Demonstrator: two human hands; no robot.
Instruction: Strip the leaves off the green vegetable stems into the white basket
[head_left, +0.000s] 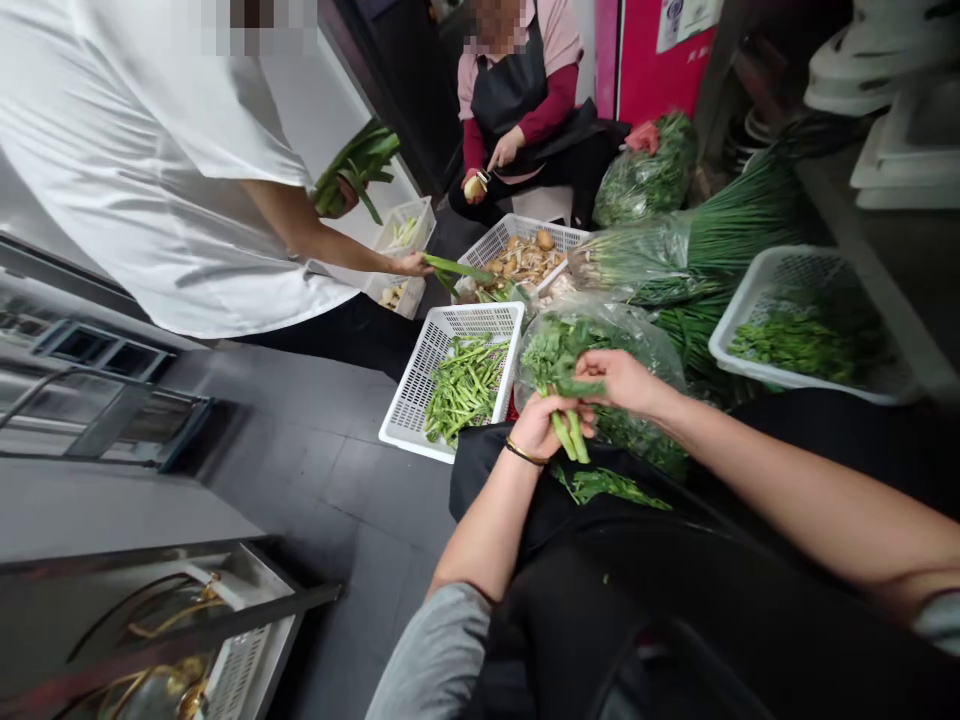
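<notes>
My left hand (541, 424) is closed round the stems of a bunch of leafy greens (571, 432), held over my black apron. My right hand (624, 380) pinches the upper leafy part of the same bunch. Torn green leaves (607, 486) lie on my lap just below. Behind my hands stands a clear plastic bag of leafy greens (592, 335). To the left of it is a white basket (411, 400) holding cut green stems (465, 385).
A person in a white shirt (150, 150) bends in at the left, holding green leaves. A seated person (517, 100) at the back peels something over a basket of brown vegetables (525, 258). Bundled chives (720, 225) and another white basket (757, 290) of greens lie at the right. Dark floor tiles (315, 470) lie at the left.
</notes>
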